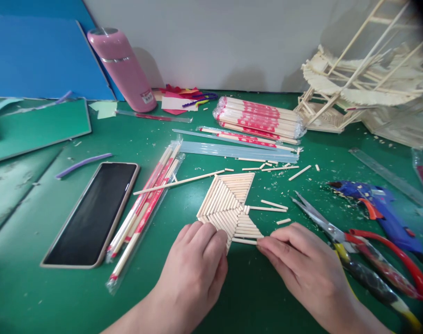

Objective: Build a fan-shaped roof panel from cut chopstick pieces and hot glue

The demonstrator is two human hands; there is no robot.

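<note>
A flat panel of short wooden sticks (220,197), laid in wedge-shaped sections, rests on the green table. My left hand (197,260) is closed at its near left edge, with curled fingers pressing on it; the fingertips are partly hidden. Between the thumb and forefinger of my right hand (305,264) is the end of a short wooden stick (245,241). That stick lies along the panel's near right section, and its left end meets the panel. Loose cut pieces (274,204) lie just right of the panel.
Scissors (333,232), pliers (374,283) and a blue glue gun (381,204) lie at right. A phone (91,215) and wrapped chopsticks (148,204) are at left. Behind stand a pink bottle (127,69), a chopstick bundle (260,116) and a stick model (364,88).
</note>
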